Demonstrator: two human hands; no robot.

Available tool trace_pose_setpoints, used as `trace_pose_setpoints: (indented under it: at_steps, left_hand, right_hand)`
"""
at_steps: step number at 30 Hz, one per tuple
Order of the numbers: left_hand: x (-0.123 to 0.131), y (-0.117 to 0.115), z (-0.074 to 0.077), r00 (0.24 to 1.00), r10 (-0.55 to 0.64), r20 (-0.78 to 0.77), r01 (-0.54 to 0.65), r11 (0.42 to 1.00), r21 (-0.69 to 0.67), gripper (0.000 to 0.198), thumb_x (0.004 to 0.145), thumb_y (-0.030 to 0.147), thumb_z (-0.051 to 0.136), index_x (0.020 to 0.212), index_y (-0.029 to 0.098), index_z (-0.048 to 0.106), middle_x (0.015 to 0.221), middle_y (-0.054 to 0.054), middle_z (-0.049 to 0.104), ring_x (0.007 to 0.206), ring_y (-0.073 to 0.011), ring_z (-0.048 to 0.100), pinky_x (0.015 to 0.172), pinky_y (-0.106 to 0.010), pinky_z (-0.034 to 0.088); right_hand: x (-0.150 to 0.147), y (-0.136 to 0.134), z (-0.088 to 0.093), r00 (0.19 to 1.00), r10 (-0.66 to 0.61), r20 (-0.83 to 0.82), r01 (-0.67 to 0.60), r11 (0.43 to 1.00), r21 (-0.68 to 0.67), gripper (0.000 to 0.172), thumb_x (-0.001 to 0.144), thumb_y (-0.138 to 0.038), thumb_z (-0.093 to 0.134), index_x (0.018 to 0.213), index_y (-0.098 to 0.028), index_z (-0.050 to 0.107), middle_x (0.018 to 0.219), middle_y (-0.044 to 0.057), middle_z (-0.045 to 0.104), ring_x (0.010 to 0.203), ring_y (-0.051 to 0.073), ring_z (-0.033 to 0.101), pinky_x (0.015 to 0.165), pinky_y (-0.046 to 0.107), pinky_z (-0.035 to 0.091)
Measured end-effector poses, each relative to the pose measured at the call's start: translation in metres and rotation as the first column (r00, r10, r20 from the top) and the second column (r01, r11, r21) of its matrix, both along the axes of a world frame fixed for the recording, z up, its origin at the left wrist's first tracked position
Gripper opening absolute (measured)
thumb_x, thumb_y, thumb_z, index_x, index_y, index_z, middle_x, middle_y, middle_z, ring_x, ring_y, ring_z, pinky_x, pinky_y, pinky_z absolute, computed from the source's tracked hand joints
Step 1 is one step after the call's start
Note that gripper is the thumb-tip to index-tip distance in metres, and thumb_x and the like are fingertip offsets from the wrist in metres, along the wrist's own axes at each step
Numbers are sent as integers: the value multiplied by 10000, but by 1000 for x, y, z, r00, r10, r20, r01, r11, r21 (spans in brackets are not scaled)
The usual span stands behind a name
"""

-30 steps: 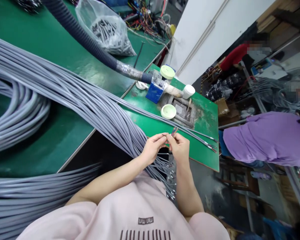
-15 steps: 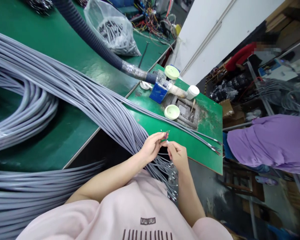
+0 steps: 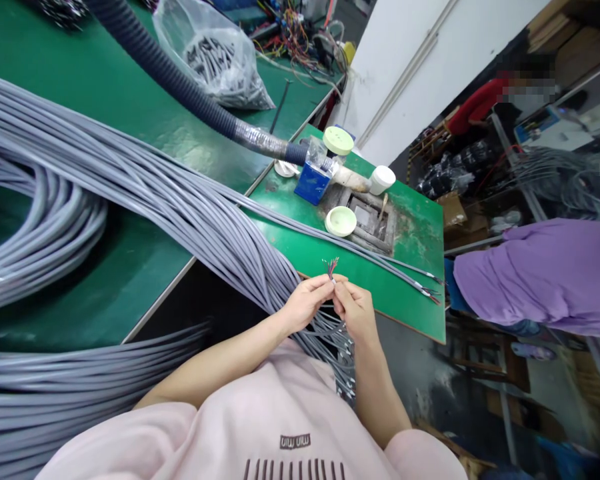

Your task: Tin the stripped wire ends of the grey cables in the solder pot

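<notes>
Left hand [image 3: 306,303]: fingers drawn together, thumb and fingertips pinching at the stripped cable end, with the palm hidden from view.
Right hand [image 3: 356,308]: also closed, its thumb and forefinger gripping the same spot, right beside the left fingertips.
Stripped cable end [image 3: 333,268]: between the two sets of fingertips, in front of the near edge of the small green desk [image 3: 403,305]; thin colored wires fan upward out of the grip, reddish ones among them.
Thick gray cable bundle [image 3: 180,183]: runs from the left across the large green desk [image 3: 147,283] and down behind the left hand, many ends hanging below the hands.
Loose gray cables [image 3: 325,235]: a few lie across the small desk, colored wires bared at their far ends.
Pale green dish [image 3: 341,221]: beside a grimy metal frame [image 3: 387,241] on the small desk.
White cup [image 3: 382,179]: behind that frame.
Blue block [image 3: 313,183]: under the end of a dark corrugated hose [image 3: 180,83].
Clear plastic bag [image 3: 253,90]: on the large desk, filled with short gray pieces.
Purple shirt [image 3: 535,277]: another person, off to the right.
</notes>
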State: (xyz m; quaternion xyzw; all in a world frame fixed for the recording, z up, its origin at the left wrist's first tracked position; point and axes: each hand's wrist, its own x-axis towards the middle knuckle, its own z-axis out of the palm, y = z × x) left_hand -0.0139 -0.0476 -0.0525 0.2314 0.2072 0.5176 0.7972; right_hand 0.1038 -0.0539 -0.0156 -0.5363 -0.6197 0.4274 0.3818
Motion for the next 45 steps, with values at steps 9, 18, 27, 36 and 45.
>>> trace_pose_setpoints:
  at_steps: [9, 18, 27, 36, 45]
  left_hand:
    - [0, 2, 5, 935, 185, -303, -155, 981, 119, 319, 711, 472, 732, 737, 154, 722, 748, -16, 669, 758, -148, 570, 795, -271, 433]
    - [5, -9, 6, 927, 131, -352, -58, 975, 213, 362, 720, 494, 713, 724, 140, 638, 641, 12, 553, 628, -107, 472, 637, -241, 391]
    - [2, -6, 10, 905, 16, -425, 57, 985, 160, 445, 701, 580, 689, 707, 141, 617, 629, -2, 569, 562, -96, 468, 562, -231, 382]
    - [9, -21, -17, 896, -157, -414, 216, 971, 100, 474, 733, 601, 662, 769, 128, 679, 673, -31, 638, 615, -111, 528, 637, -244, 422]
    - [-5, -11, -20, 974, -191, -123, 198, 979, 40, 421, 736, 536, 712, 803, 122, 692, 686, -52, 658, 644, -131, 589, 670, -251, 448]
  right_hand:
    - [0, 4, 31, 911, -272, 309, 93, 868, 488, 132, 828, -340, 645, 848, -218, 690, 736, 14, 612, 676, 162, 558, 665, 303, 465]
    - [-11, 9, 26, 924, -345, 166, 191, 791, 581, 125, 846, -240, 608, 749, -214, 683, 662, 3, 616, 601, 142, 541, 585, 283, 437]
    - [-9, 28, 20, 949, -309, -63, 314, 903, 293, 205, 753, -264, 672, 569, -187, 624, 545, -36, 493, 545, 119, 453, 545, 266, 368]
    - [13, 37, 51, 866, -450, -217, 492, 694, 526, 258, 790, -308, 652, 574, -196, 568, 532, -41, 437, 509, 110, 416, 550, 276, 396]
    - [7, 9, 42, 886, -267, 380, -30, 783, 621, 64, 809, -280, 684, 766, -233, 683, 921, 54, 656, 996, 239, 585, 894, 426, 459]
